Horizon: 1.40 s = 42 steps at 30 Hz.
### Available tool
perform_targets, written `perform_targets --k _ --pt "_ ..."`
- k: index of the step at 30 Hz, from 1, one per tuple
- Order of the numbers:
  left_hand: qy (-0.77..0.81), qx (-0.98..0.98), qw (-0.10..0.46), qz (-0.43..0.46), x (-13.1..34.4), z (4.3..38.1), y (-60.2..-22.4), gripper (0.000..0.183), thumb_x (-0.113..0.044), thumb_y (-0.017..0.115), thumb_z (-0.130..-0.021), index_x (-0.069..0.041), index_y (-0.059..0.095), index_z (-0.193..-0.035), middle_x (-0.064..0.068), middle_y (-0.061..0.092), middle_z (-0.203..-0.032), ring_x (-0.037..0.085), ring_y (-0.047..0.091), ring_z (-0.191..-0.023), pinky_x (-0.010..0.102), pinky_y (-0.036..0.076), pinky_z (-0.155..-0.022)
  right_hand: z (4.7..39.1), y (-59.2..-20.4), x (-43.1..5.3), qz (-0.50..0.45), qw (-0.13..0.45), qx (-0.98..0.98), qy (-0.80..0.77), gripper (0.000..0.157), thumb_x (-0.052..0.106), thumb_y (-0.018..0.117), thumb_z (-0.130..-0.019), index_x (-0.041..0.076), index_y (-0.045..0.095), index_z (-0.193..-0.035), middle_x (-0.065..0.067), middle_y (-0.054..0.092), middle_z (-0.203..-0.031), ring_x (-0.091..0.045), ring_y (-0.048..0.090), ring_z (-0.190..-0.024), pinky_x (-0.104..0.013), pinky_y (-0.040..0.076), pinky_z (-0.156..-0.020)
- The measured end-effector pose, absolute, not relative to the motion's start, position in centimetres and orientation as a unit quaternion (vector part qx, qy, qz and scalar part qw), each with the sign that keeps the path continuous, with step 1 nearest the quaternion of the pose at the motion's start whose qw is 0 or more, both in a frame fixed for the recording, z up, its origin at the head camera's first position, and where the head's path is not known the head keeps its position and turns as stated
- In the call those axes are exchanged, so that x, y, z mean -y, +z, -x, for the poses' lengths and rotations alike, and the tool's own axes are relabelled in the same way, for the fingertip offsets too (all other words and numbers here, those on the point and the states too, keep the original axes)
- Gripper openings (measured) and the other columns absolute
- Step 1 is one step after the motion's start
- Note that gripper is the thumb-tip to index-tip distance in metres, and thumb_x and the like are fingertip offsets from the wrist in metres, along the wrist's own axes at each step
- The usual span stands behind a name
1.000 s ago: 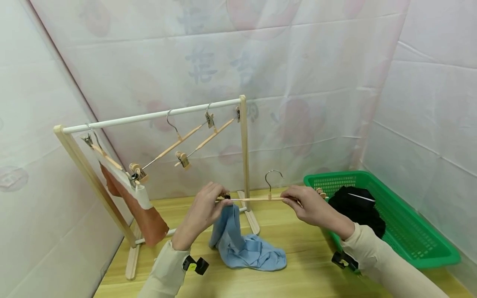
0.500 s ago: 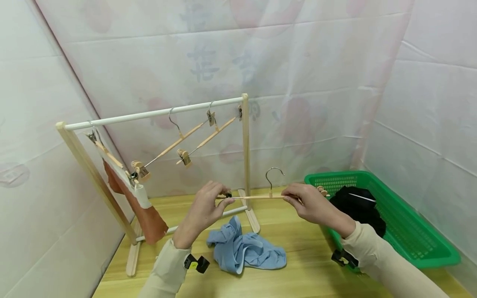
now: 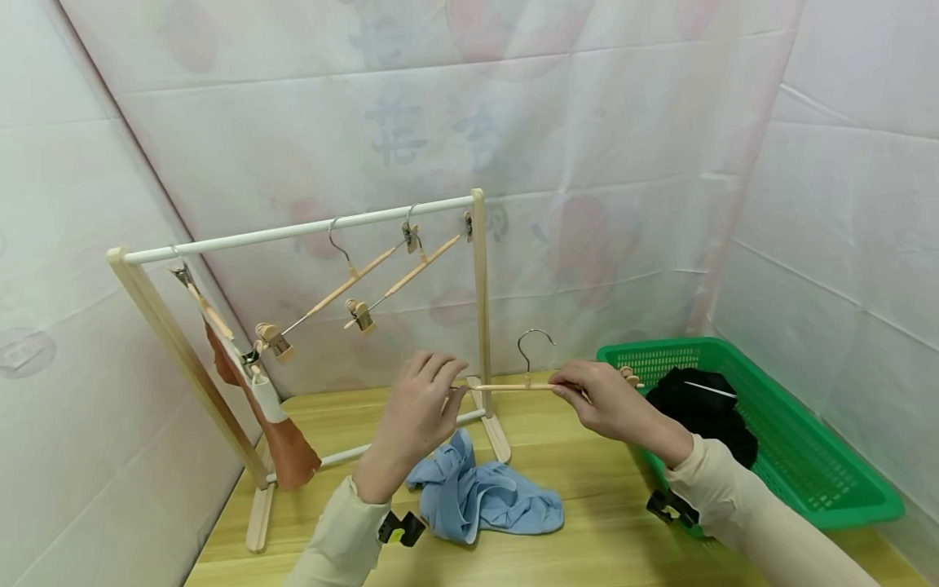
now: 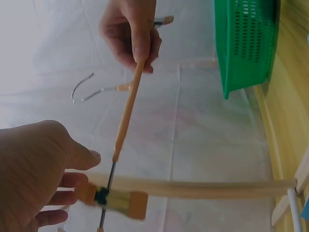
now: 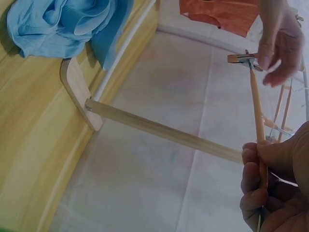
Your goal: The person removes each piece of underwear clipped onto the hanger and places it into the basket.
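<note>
A wooden clip hanger (image 3: 524, 386) with a metal hook is held level above the table. My right hand (image 3: 605, 399) grips its bar on the right side, the thumb lying along the wood in the right wrist view. At the other end my left hand (image 3: 421, 412) has its fingers loosely bent beside the clip (image 4: 137, 205), with the thumb apart from it in the left wrist view. No cloth hangs from that clip. A crumpled light-blue garment (image 3: 513, 497) lies on the table below, also visible as blue fabric (image 5: 67, 26) in the right wrist view.
On the left stands a wooden rack with a white rod (image 3: 293, 233). A brown-and-white garment (image 3: 293, 452) hangs at its left end, beside two bare clip hangers (image 3: 333, 295). To the right, a green basket (image 3: 822, 473) holds black cloth (image 3: 697, 420).
The blue garment, upright under the left clip a second ago, has dropped into a heap on the table. My left hand has turned and its fingers have loosened; the right hand keeps its grip.
</note>
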<state>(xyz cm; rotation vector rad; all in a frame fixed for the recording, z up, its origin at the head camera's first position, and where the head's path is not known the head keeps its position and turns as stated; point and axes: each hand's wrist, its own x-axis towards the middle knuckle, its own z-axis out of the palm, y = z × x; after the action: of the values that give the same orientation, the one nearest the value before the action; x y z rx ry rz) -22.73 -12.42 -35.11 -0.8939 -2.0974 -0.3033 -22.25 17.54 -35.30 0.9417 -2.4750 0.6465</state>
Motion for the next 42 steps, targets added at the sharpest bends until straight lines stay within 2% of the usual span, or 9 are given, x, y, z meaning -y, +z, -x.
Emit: perform_targets --k 5,9,13,17,21,25,31,38,42 --pt "-0.112 0.833 0.386 0.381 10.7 22.1 -34.5 0.026 -0.017 0.078 -0.089 -0.012 0.071 -0.114 0.002 0.071 -0.108 0.020 0.063 -0.101 0.033 0.054 -0.090 22.4 -35.1 -17.3 -0.340 0.204 0.888 0.232 0.010 0.007 0.067 -0.097 0.012 0.075 -0.101 0.007 0.065 -0.080 0.007 0.044 -0.061 -0.019 0.044 -0.056" --pt "-0.102 0.841 0.372 0.380 9.6 21.7 -34.6 0.026 -0.019 0.077 -0.090 -0.013 0.071 -0.115 0.000 0.072 -0.106 0.018 0.064 -0.099 0.031 0.056 -0.085 22.4 -35.0 -16.9 -0.345 0.205 0.885 0.236 0.010 0.007 0.067 -0.096 0.013 0.075 -0.100 0.007 0.065 -0.080 0.007 0.045 -0.061 -0.019 0.044 -0.057" --pt "-0.089 0.857 0.357 0.361 8.8 21.4 -34.9 0.026 -0.021 0.076 -0.091 -0.015 0.069 -0.116 -0.001 0.071 -0.105 0.016 0.066 -0.095 0.029 0.058 -0.075 22.4 -34.9 -16.5 -0.353 0.211 0.882 0.231 0.010 0.007 0.068 -0.095 0.013 0.075 -0.099 0.008 0.064 -0.079 0.006 0.044 -0.060 -0.018 0.044 -0.057" --pt "-0.091 0.869 0.343 0.344 8.2 21.1 -35.2 0.020 -0.022 0.075 -0.093 -0.016 0.069 -0.111 -0.003 0.070 -0.101 0.015 0.067 -0.090 0.028 0.057 -0.063 22.4 -35.1 -16.2 -0.362 0.216 0.878 0.228 0.010 0.007 0.068 -0.096 0.013 0.076 -0.099 0.007 0.064 -0.079 0.006 0.046 -0.062 -0.018 0.045 -0.058" --pt "-0.091 0.879 0.334 0.328 7.9 21.2 -35.6 0.014 -0.024 0.075 -0.093 -0.017 0.069 -0.104 -0.004 0.071 -0.098 0.014 0.067 -0.087 0.029 0.056 -0.059 22.3 -35.1 -15.9 -0.364 0.219 0.877 0.225 0.010 0.009 0.068 -0.096 0.013 0.076 -0.101 0.004 0.068 -0.083 0.005 0.050 -0.064 -0.018 0.047 -0.060" --pt "-0.078 0.881 0.345 0.313 7.7 21.4 -35.9 0.013 -0.029 0.074 -0.093 -0.019 0.069 -0.100 -0.005 0.072 -0.093 0.014 0.065 -0.080 0.028 0.053 -0.055 22.1 -35.1 -15.5 -0.364 0.220 0.878 0.219 0.010 0.009 0.068 -0.096 0.013 0.076 -0.102 0.001 0.071 -0.087 0.004 0.052 -0.066 -0.019 0.049 -0.061" --pt "-0.076 0.870 0.376 0.311 7.9 21.6 -36.3 0.011 -0.032 0.075 -0.090 -0.022 0.072 -0.093 -0.007 0.073 -0.085 0.013 0.061 -0.069 0.024 0.047 -0.048 21.9 -35.1 -14.9 -0.363 0.209 0.881 0.220 0.010 0.008 0.068 -0.096 0.013 0.075 -0.102 0.002 0.069 -0.087 0.004 0.048 -0.065 -0.018 0.046 -0.060" --pt "-0.094 0.865 0.377 0.318 8.3 21.7 -36.2 0.008 -0.029 0.073 -0.092 -0.025 0.077 -0.097 -0.009 0.075 -0.086 0.012 0.062 -0.069 0.022 0.044 -0.045 21.6 -34.9 -14.6 -0.362 0.209 0.882 0.216 0.011 0.008 0.068 -0.096 0.011 0.075 -0.103 0.001 0.069 -0.087 0.004 0.046 -0.064 -0.017 0.044 -0.058" --pt "-0.089 0.865 0.379 0.315 8.5 21.6 -36.0 0.007 -0.029 0.072 -0.092 -0.025 0.077 -0.095 -0.010 0.074 -0.085 0.012 0.062 -0.069 0.021 0.042 -0.045 21.5 -34.7 -14.3 -0.370 0.214 0.881 0.204 0.011 0.010 0.068 -0.097 0.010 0.075 -0.105 0.001 0.070 -0.090 0.001 0.051 -0.066 -0.017 0.046 -0.059"
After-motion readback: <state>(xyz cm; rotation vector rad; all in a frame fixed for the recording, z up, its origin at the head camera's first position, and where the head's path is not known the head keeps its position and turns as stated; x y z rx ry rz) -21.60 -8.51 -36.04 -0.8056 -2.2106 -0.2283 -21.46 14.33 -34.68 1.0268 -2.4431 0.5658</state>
